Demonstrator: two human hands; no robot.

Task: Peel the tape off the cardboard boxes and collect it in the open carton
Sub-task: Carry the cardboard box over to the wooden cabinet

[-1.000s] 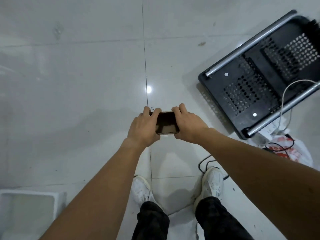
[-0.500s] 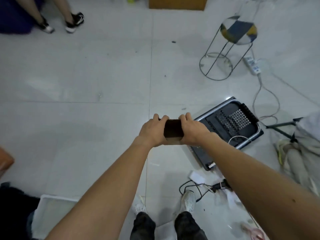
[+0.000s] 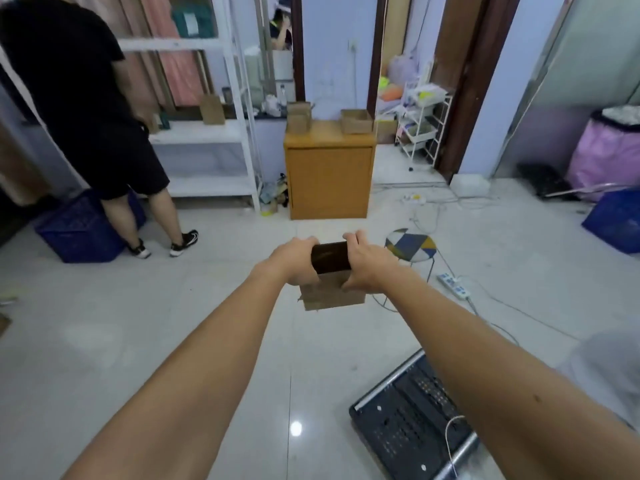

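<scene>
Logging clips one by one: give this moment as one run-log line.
left hand, right hand: both grip dark phone-like object | cardboard piece: directly below hands, hold unclear | peeling: none under way

Left hand (image 3: 294,258) and right hand (image 3: 367,262) hide both ends of the dark slab (image 3: 329,256).

No text, label, brand or number legible.
Cardboard box (image 3: 332,294): visible side plain brown, no print made out.
Power strip (image 3: 453,285): markings too small to read.
Green package (image 3: 188,22): white label blurred.
</scene>
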